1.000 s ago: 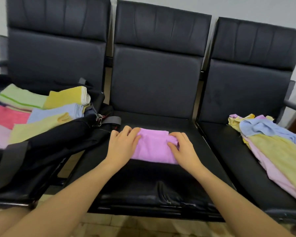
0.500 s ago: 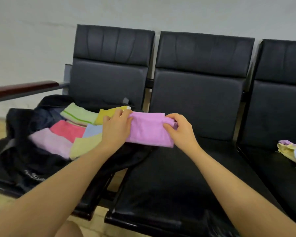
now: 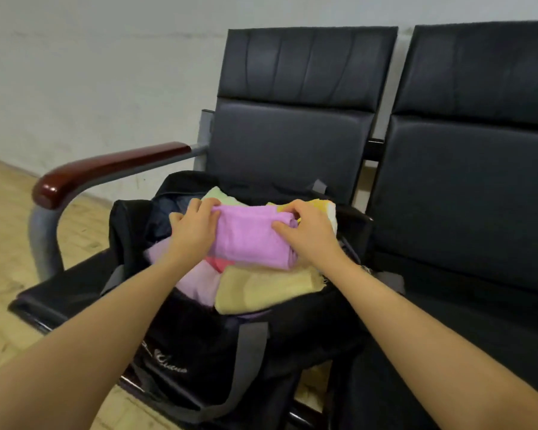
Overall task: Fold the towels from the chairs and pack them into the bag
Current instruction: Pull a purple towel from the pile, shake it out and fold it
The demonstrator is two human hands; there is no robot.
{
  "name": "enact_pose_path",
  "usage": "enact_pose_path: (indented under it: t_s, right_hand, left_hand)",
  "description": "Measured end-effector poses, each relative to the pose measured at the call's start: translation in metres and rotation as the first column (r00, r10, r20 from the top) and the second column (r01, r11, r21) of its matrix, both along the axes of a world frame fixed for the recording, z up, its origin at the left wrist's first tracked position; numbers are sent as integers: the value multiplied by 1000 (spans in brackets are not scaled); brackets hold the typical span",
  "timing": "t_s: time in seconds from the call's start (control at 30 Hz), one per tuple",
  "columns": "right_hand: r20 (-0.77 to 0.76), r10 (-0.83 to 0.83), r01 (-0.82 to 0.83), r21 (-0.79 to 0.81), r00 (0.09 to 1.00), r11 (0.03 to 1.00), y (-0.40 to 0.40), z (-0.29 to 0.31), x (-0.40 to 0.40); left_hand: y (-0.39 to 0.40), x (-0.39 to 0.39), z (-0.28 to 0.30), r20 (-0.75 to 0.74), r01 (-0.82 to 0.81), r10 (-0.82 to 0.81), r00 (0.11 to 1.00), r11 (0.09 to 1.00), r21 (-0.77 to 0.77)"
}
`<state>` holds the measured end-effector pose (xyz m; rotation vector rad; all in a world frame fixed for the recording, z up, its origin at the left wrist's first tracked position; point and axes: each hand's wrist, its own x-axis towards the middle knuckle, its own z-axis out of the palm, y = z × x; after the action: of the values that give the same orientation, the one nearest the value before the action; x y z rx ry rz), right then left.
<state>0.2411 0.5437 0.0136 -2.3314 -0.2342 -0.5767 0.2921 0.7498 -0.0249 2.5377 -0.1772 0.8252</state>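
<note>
A folded purple towel (image 3: 250, 238) is over the open black bag (image 3: 199, 346), which stands on the left chair (image 3: 280, 144). My left hand (image 3: 193, 232) grips the towel's left end and my right hand (image 3: 308, 235) grips its right end. Under it lie folded towels in the bag: a pale yellow one (image 3: 264, 290), a light pink one (image 3: 196, 282), a red-pink one (image 3: 219, 263), a green one (image 3: 218, 195) and a bright yellow one (image 3: 319, 206).
A wooden armrest (image 3: 106, 170) on a grey metal frame bounds the left chair. The middle chair (image 3: 466, 187) stands to the right with a bare black seat. A grey bag strap (image 3: 246, 364) hangs down the bag's front. Pale wooden floor lies at the left.
Both hands lifted the purple towel off the middle chair's seat and carried it left, over the bag. The view swung left; the unfolded towel pile is out of sight.
</note>
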Motion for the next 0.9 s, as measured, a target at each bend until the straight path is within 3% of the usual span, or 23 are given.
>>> enact_pose_path:
  t_s: [0.17,0.37,0.5,0.57,0.63,0.73,0.9]
  right_hand:
    - [-124,35,-46,-92,992,995,53,-20,20]
    - [-269,113,-140,-85,957,986,94,-47,26]
    - [-291,52,-134,-267,955,954,103,-69,26]
    - [-225,-40,-71,-465,974,882,101,-80,27]
    - [-141,-48,-28,-492,989,870,98,-84,29]
    - [-47,38,-57,-487,998,871,94,-83,28]
    - [-183,136,-226,-683,974,695,93,-90,25]
  left_hand:
    - [52,29,-11,-64,-31,34,997,999,37]
    - [72,48,-16,-155,-145,197,968,945,291]
    - [82,48,-30,-248,-147,249,936,919,366]
    - [82,41,-37,-100,-165,200,975,944,285]
    - [73,31,-42,35,-32,25,999,974,225]
    - [59,7,-58,-86,199,-186,979,963,183]
    - [62,-2,-70,-220,119,-44,974,933,340]
